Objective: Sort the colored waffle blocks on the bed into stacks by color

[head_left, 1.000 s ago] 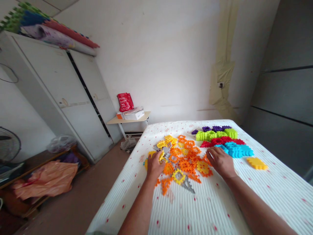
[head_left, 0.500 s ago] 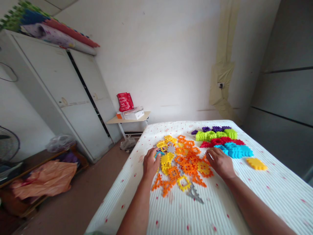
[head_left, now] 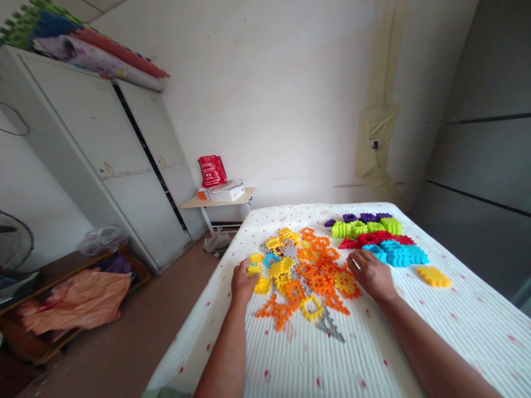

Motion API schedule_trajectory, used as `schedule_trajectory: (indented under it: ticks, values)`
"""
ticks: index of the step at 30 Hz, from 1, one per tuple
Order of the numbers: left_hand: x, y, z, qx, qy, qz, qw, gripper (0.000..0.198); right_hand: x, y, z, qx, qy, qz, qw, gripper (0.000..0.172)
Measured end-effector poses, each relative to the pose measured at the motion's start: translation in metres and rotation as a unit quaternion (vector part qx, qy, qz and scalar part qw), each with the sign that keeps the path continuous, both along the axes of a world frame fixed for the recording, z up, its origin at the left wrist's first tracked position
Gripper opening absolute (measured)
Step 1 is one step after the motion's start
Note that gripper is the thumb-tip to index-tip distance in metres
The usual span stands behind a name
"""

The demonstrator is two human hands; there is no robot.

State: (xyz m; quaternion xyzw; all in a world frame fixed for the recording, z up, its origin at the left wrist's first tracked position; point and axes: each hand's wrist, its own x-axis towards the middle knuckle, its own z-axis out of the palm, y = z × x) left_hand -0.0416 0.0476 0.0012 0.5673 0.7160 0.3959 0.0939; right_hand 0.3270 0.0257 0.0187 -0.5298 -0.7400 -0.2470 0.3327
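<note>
My left hand (head_left: 244,283) is at the left edge of a loose pile of plastic interlocking pieces, its thumb and fingers closed on a yellow interlocking piece (head_left: 254,269). Other yellow pieces (head_left: 281,267) lie just to its right, with a small blue piece (head_left: 271,259) and a grey one (head_left: 290,250) among them. Orange pieces (head_left: 318,282) fill the right side of the pile. Beside them rests my right hand (head_left: 373,272), palm down, fingers loosely bent and apart, with no piece visible in it.
Sorted rows of purple (head_left: 368,218), lime green (head_left: 392,225), red (head_left: 375,239) and blue pieces (head_left: 404,254) lie at the back right. A single yellow stack (head_left: 434,276) sits nearer. All rest on a white ribbed bed cover (head_left: 298,365). A small table (head_left: 244,198) stands beyond.
My left hand has moved left, away from the pile's middle, with a yellow piece in its fingers. The small blue piece shows fully now. My right hand has hardly moved.
</note>
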Motion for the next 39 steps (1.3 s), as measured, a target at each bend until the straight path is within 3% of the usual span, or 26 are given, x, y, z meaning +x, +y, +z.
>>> schedule_trajectory:
  ticks: [9,19,24,29,36,39]
  values:
    - [0.018,0.004,-0.001,0.113,-0.098,-0.033,0.988,0.041,0.000,0.001,-0.001,-0.016,0.001,0.004,1.000,0.030]
    - [0.066,-0.001,0.020,0.170,-0.117,-0.100,0.973,0.015,-0.004,-0.002,0.003,-0.016,0.012,0.004,1.000,0.029]
    - [0.095,-0.001,0.026,0.189,-0.033,-0.184,0.964,0.021,-0.004,-0.003,0.004,-0.017,0.012,0.006,1.000,0.028]
    - [0.107,-0.009,0.017,0.158,0.106,-0.284,0.940,0.026,-0.004,-0.003,0.004,-0.025,0.016,0.006,1.000,0.027]
    - [0.099,-0.020,0.020,0.115,0.184,-0.322,0.922,0.055,-0.006,-0.004,0.006,-0.028,0.016,0.002,0.999,0.028]
    - [0.102,-0.019,0.026,0.105,0.199,-0.306,0.925,0.054,-0.006,-0.004,0.005,-0.028,0.013,0.006,1.000,0.027]
